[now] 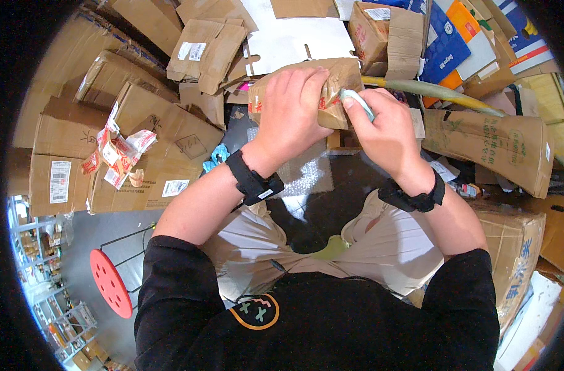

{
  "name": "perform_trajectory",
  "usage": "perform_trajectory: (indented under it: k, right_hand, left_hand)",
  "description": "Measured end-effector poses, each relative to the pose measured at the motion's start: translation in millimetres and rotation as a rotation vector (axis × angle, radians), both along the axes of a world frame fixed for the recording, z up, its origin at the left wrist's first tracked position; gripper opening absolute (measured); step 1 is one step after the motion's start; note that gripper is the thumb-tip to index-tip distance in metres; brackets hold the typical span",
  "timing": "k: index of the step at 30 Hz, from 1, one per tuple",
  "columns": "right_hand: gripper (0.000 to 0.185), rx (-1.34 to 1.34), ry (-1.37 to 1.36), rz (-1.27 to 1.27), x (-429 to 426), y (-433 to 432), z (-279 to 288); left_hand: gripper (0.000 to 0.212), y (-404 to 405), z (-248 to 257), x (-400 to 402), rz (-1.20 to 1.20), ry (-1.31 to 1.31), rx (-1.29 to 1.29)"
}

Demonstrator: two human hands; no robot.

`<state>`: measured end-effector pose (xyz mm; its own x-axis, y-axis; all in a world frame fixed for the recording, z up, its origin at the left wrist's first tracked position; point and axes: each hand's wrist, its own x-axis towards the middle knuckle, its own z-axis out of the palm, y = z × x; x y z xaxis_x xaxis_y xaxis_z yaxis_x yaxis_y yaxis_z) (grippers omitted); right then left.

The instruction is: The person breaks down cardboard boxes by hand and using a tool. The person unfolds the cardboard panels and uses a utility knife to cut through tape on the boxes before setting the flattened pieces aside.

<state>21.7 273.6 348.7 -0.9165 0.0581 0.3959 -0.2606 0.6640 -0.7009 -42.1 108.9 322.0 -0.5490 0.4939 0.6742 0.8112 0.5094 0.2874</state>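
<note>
A small brown cardboard box [349, 76], closed with shiny tape and bearing red print, is in front of me near the top middle. My left hand [291, 102] lies over its left part, fingers spread across the top and thumb along the near side. My right hand [379, 123] is closed around a pale green handheld tool [363, 105], perhaps a small box cutter. The tool's tip is at the taped face of the box; its blade, if any, cannot be made out. Both wrists wear black straps.
Large cardboard cartons [156, 153] stand at the left, with crumpled packing tape [119, 153] on top. Flattened cardboard [207, 51] and a white board [300, 41] lie beyond. More cartons [488, 148] are at the right. Bubble wrap [305, 176] is on the floor; a red stool [111, 283] stands lower left.
</note>
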Motion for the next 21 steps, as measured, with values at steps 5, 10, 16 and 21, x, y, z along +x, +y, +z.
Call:
perform_trajectory:
  k: [5,10,16,21]
  right_hand:
    - [0.023,0.000,0.010,-0.019,-0.3,0.5,-2.2]
    - [0.024,-0.037,-0.022,-0.040,-1.2,0.4,-5.7]
    - [0.026,-0.047,-0.016,-0.041,-2.4,-0.7,-7.1]
    - [0.028,-0.069,-0.063,-0.065,-1.1,-1.7,-5.5]
  left_hand:
    - [0.074,1.2,-1.3,1.6,-0.007,-0.009,-0.013]
    - [0.079,-0.8,-2.9,-0.7,-0.021,-0.019,-0.024]
    - [0.076,-1.9,-3.7,-0.8,-0.017,-0.009,-0.036]
    - [0.075,-1.2,-4.8,-2.8,-0.028,-0.004,-0.019]
